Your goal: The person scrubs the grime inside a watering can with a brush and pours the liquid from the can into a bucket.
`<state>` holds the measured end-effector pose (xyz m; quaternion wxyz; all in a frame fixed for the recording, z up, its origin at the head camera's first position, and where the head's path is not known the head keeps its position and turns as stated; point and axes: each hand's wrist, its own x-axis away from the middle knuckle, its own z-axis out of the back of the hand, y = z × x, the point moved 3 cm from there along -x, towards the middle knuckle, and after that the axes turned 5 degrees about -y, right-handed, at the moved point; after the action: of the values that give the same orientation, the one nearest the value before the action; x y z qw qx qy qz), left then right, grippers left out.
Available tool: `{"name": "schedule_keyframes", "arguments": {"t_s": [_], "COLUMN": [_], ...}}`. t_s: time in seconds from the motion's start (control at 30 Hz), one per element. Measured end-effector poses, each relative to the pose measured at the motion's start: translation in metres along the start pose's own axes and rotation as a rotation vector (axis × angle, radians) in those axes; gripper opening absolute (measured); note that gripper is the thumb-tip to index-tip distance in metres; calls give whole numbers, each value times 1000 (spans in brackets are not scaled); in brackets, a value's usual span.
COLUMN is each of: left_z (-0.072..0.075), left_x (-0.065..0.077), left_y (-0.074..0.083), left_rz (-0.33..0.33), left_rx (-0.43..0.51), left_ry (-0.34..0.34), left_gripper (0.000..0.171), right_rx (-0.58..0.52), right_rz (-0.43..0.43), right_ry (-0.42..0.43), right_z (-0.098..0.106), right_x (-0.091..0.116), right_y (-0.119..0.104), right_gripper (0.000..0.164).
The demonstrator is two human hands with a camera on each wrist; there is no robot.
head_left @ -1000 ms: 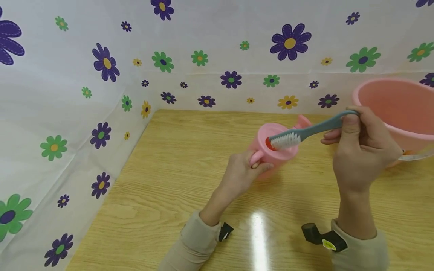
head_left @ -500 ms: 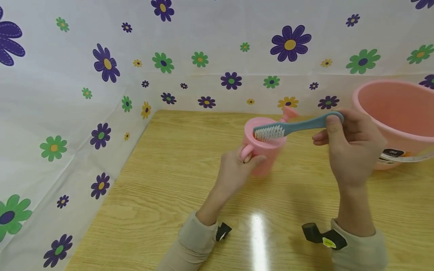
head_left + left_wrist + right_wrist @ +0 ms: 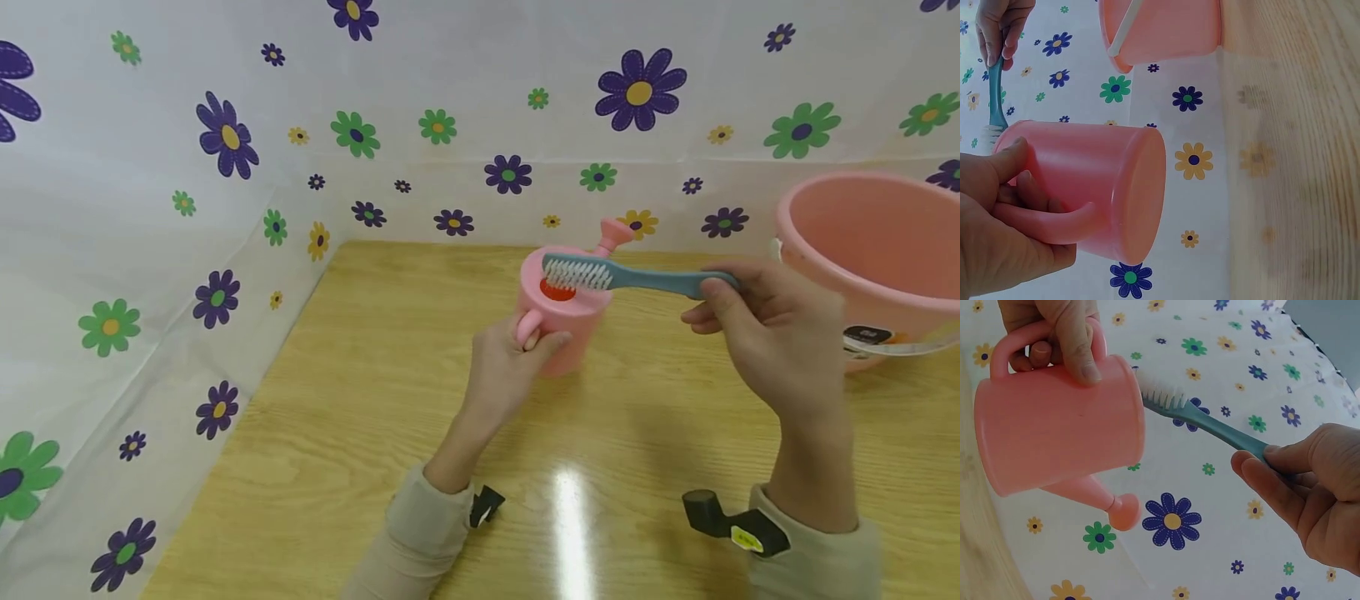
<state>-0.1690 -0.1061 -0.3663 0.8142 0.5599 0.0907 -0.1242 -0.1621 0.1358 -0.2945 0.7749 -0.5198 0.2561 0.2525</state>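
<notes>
My left hand (image 3: 501,367) grips the looped handle of a pink watering can (image 3: 566,333), fingers through the loop and thumb along its side. In the left wrist view the can's base (image 3: 1141,194) shows, held up off the table. Its spout with a flared rose (image 3: 1124,511) points away from the handle. My right hand (image 3: 787,333) pinches the end of a blue-grey scrubbing brush (image 3: 652,280) between thumb and fingers. The white bristles (image 3: 577,273) face the can's top, overlapping its round opening, where red (image 3: 557,290) shows inside.
A large pink bucket (image 3: 798,250) with a white handle and a dark label stands at the right on the wood-grain table (image 3: 337,400). A white sheet with printed flowers (image 3: 450,67) closes off the back and left sides.
The watering can and left hand have shifted left and slightly back. The brush has moved left with them, its handle now more level and more of the red opening showing below the bristles.
</notes>
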Motion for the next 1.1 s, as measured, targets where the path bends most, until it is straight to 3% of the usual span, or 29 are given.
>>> {"name": "schedule_keyframes", "arguments": {"t_s": [0.2,0.3,0.4,0.5,0.57,0.67,0.9,1.1], "left_z": [-1,-2,-1,0,1,1,1,3], "left_x": [-1,-1,-2,-3,-3,-4,-5,-7], "left_y": [-1,-2,-4,-4,-5,-6,-11,-15], "left_rz": [1,1,12,17,12,1,-8,-9], "left_rx": [12,9,-4,-35,-53,-63,-45,-37], "left_ry": [8,10,17,29,36,42,66,91], "left_gripper": [27,27,28,35,38,45,42,44], "right_rx": [-9,6,49,67,38,-60,-361,-641], "right_rz": [-44,-87,-168,-264,-315,-370,-402,-507], "right_ry": [-33,-96,-241,-446,-559,-641,-633,-420], "right_z": [0,2,2,-2,-5,-11,-14,-12], "right_x": [2,4,6,7,8,9,10,11], "right_y": [5,8,13,21,27,39,67,90], "right_gripper": [15,17,17,14,12,11,14,9]}}
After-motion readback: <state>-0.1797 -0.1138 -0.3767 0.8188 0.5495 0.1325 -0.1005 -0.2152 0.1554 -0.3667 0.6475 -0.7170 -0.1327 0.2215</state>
